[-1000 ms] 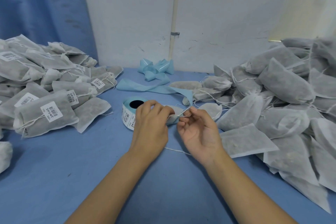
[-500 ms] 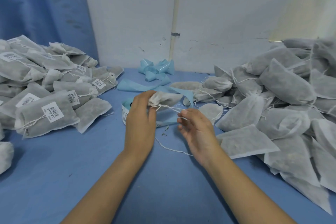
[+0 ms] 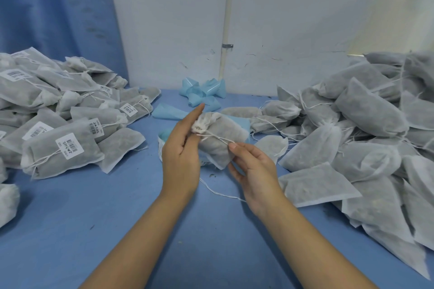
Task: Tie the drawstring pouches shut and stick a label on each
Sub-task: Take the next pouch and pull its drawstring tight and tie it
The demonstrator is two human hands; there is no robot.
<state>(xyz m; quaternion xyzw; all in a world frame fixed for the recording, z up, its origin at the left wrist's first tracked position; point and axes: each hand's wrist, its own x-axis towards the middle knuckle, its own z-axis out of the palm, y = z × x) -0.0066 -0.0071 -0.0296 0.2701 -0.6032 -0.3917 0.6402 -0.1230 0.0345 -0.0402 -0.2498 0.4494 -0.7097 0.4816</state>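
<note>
A grey filled pouch [image 3: 219, 141] is lifted above the blue table at centre, its gathered white neck pointing up left. My left hand [image 3: 180, 152] holds it at the neck, index finger stretched upward. My right hand [image 3: 254, 171] supports the lower end and pinches the white drawstring [image 3: 216, 136] that runs across the pouch; a loose tail of string [image 3: 218, 192] hangs down between my wrists. The label roll [image 3: 162, 141] sits mostly hidden behind my left hand.
Labelled, tied pouches [image 3: 61, 150] are heaped at the left. A big heap of unlabelled pouches [image 3: 357, 138] fills the right side. Curled blue backing strips [image 3: 202, 94] lie by the white wall. The blue table [image 3: 117, 218] spreads in front.
The pouch has been raised off the table and turned, its neck now drawn tight. My left hand moved up with it; my right hand shifted under the pouch, still on the string.
</note>
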